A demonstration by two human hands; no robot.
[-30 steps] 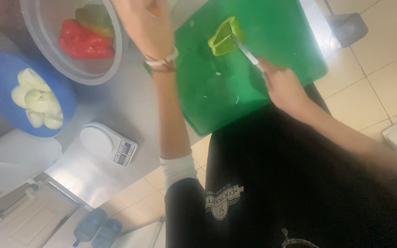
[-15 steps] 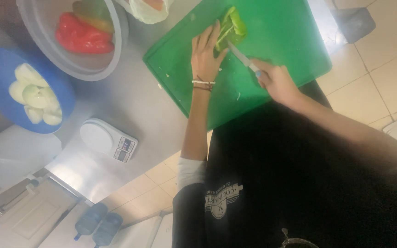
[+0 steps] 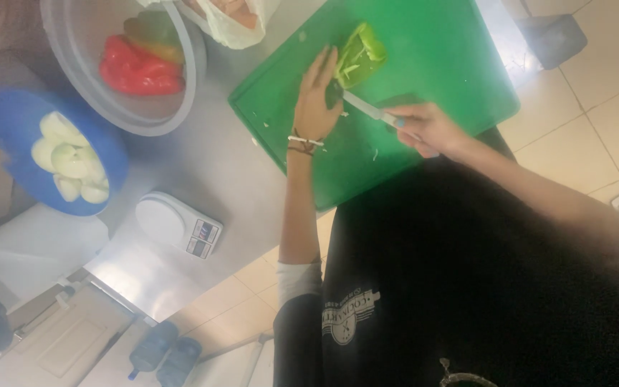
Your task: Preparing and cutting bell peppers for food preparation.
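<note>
Since approx. 1 s ago the left hand (image 3: 314, 100) has come down from the bowl area at top of frame onto the green cutting board (image 3: 460, 64). It now lies flat beside the green pepper piece (image 3: 359, 56), fingers (image 3: 322, 66) stretched out and touching the pepper's left edge, pinning it rather than gripping. The pepper itself has shifted too, from mid-board to the board's upper centre, and looks opened up w/ pale inner ribs showing. The right hand (image 3: 424, 129) is closed around the handle of a small knife (image 3: 364, 107), blade pointing up-left toward the pepper; tip sits at the pepper's lower edge (contact or not, can't tell, some blur). My read: the pepper is now braced and the cutting is under way.

Board lies tilted on a grey metal tabletop (image 3: 216, 165). Upper left of frame: clear bowl (image 3: 180, 107) w/ red and green-yellow peppers, and a white plastic bag (image 3: 241, 29) at top centre. Left edge: blue bowl (image 3: 8, 122) of pale peeled pieces. Centre left: small white kitchen scale (image 3: 177, 226). Beige floor tiles at right and bottom, two blue water bottles (image 3: 162, 351) on the floor at lower left.
</note>
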